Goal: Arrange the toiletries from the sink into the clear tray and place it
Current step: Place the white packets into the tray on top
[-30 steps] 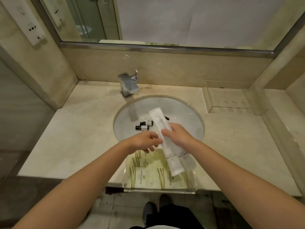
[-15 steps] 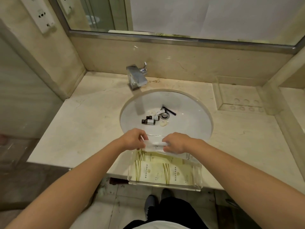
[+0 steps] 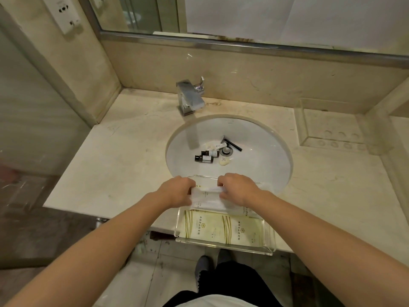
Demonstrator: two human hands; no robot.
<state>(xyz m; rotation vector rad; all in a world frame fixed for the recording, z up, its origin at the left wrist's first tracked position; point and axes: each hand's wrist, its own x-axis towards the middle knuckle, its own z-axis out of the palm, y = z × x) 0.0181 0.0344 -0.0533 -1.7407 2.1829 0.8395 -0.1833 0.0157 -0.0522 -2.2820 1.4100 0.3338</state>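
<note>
Pressing that long white packet (image 3: pixel 208 197) down w/ both hands is fine, but watch the clear tray (image 3: pixel 223 247): its front edge hangs past the desk (image 3: pixel 124 165) lip, over the floor, so any downward push near you could tip it & dump the two cream packets (image 3: pixel 223 228) lying flat inside. Your left hand (image 3: pixel 177 191) has its grip curled over the packet's left end, your right hand (image 3: pixel 238 188) has its grip closed on the right part; both look like they're pinning it rather than lifting, tho the fingertips are hidden under the knuckles so how tight I can't tell. Packet sits across the tray's far half, just beside the cream ones, and its right end seems to run under your right wrist toward the tray wall; if it's too long for the tray it may ride up on the wall & spring out when you let go. Rest of the toiletries are in the sink (image 3: pixel 272 151): two dark bottles (image 3: pixel 204 156) lying near the drain (image 3: pixel 226 150), a black razor-like stick (image 3: pixel 232 144) touching the drain rim, a pale soap (image 3: pixel 224 161) just beside the bottles. Round bottles on a curved bowl roll easily, so a careless pinch could send one onto the drain. Slide the tray back onto the desk before reaching fwd.
</note>
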